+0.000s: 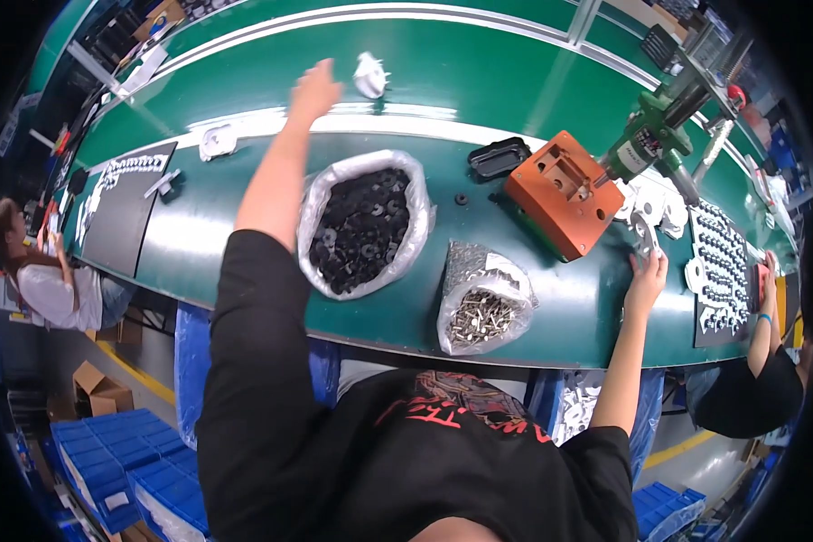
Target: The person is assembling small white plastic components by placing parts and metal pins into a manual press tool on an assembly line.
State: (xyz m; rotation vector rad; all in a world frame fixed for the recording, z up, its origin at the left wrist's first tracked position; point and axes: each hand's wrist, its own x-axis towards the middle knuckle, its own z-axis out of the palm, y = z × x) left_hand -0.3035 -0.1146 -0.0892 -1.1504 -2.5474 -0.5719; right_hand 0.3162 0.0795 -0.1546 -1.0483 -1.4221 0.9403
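My left hand (pixel 316 91) reaches far out over the green belt, its fingers loosely apart and nothing seen in them. Just to its right, a white plastic part (pixel 370 76) with small prongs is on or above the belt, apart from the hand and slightly blurred. My right hand (pixel 647 278) grips a light grey-white plastic part (pixel 645 237) by its lower end, right of the orange fixture block (pixel 565 195). More white parts (pixel 657 200) are heaped just beyond that hand. Over the block stands a green press (pixel 646 144).
A bag of black rings (pixel 361 230) and a bag of screws (pixel 483 316) stand on the table. A black tray (pixel 499 158) and a loose black ring (pixel 462 199) lie near the block. Boards of parts (pixel 721 271) flank both sides, with a person (pixel 50 266) at left and another at right.
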